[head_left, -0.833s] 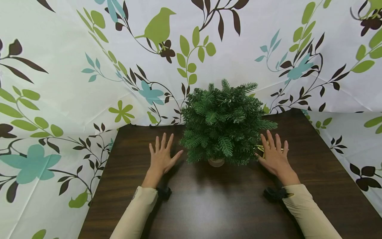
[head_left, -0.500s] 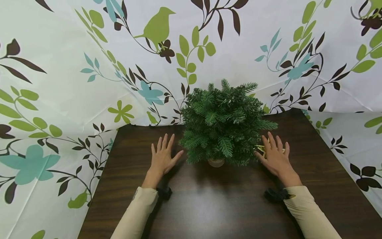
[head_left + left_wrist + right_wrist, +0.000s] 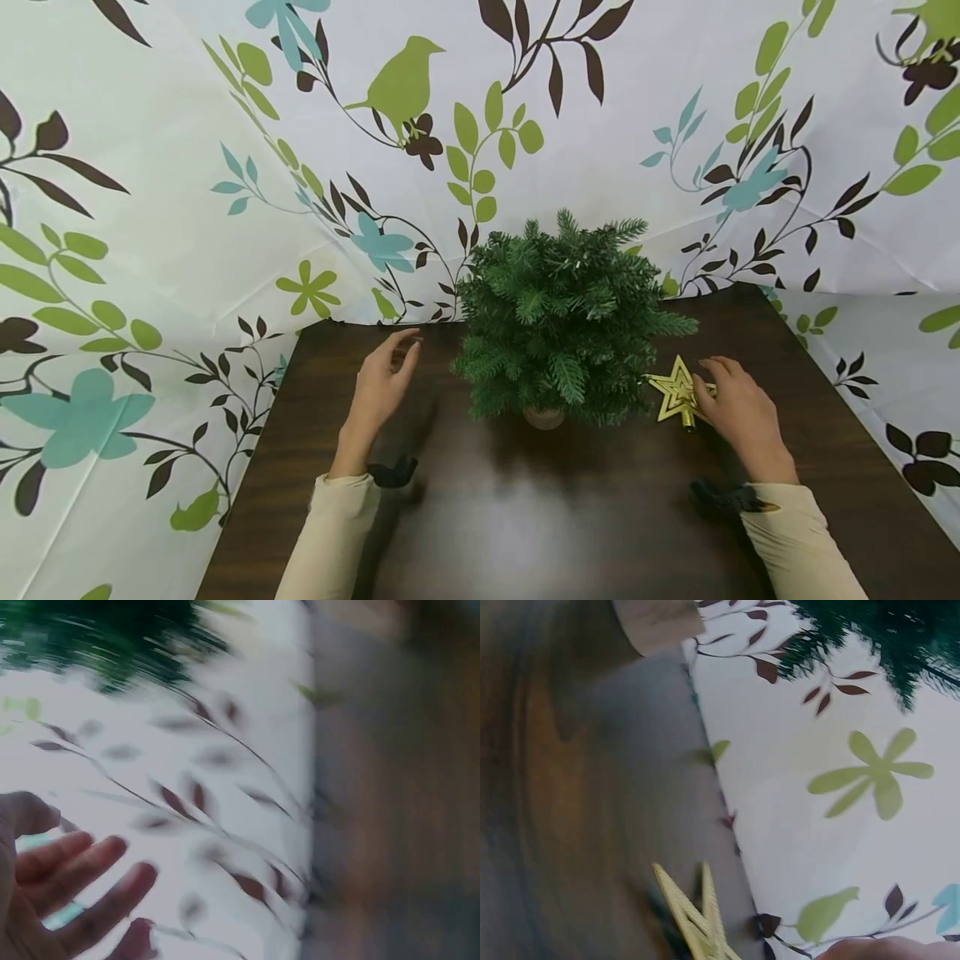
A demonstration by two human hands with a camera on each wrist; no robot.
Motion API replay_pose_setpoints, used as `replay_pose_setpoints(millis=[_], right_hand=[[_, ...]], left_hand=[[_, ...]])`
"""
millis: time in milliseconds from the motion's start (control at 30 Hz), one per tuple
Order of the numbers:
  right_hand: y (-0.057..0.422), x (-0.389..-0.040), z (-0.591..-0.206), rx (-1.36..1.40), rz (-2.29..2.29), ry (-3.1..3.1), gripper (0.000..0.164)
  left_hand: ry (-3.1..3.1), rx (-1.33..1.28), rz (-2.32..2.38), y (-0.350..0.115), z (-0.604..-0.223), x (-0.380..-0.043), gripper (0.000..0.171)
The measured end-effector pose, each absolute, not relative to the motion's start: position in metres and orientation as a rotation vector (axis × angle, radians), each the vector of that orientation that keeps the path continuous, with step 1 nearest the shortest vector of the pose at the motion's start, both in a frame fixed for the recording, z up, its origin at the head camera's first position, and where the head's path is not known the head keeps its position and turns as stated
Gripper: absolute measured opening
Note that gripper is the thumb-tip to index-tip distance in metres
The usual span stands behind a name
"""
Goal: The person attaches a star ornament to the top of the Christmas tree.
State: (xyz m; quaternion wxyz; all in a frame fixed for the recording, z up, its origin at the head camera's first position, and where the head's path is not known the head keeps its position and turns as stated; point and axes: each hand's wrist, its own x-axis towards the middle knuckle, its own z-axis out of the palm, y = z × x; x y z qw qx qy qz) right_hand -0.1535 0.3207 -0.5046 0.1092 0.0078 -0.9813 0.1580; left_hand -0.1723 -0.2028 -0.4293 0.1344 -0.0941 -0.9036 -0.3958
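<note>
A small bushy artificial Christmas tree (image 3: 566, 321) stands on the dark wooden table, its round base (image 3: 543, 417) showing below the branches. To its right lies a gold star tree topper (image 3: 677, 393), also partly seen in the right wrist view as a gold star (image 3: 697, 919). My right hand (image 3: 746, 417) is over the star's right side, thumb and bent fingers spread around its right points; no firm grip shows. Left of the tree, my left hand (image 3: 378, 383) holds nothing, its fingers loosely bent. The left wrist view shows those fingers (image 3: 82, 881) apart from the branches.
Behind the table (image 3: 487, 508) hangs a white cloth (image 3: 600, 158) printed with leaves, birds and flowers. It meets the table's back edge close behind the tree and continues down along both sides. A dark strap sits on each wrist.
Both hands were flat with spread fingers. Now the left is raised with bent fingers, and the right has shifted rightward, uncovering the star. The head view has tilted slightly up.
</note>
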Motion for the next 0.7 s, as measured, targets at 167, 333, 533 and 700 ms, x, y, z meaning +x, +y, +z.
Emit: replay_pose_setpoints(millis=[167, 333, 533, 700], right_hand=[[0.333, -0.145, -0.497, -0.09, 0.527, -2.965, 0.038], [0.343, -0.139, -0.492, -0.14, 0.623, -3.063, 0.039], [0.354, -0.14, -0.488, -0.144, 0.729, -3.211, 0.054], [0.357, -0.14, -0.489, -0.168, 0.789, -3.333, 0.07]], left_hand=[[-2.443, -0.374, -1.557, -0.197, -0.391, -0.163, 0.032], [-2.296, -0.447, -1.61, -0.181, -0.355, -0.153, 0.028], [-2.124, -0.586, -1.614, -0.15, -0.312, -0.138, 0.023], [-2.124, -0.669, -1.428, -0.121, -0.29, -0.135, 0.022]])
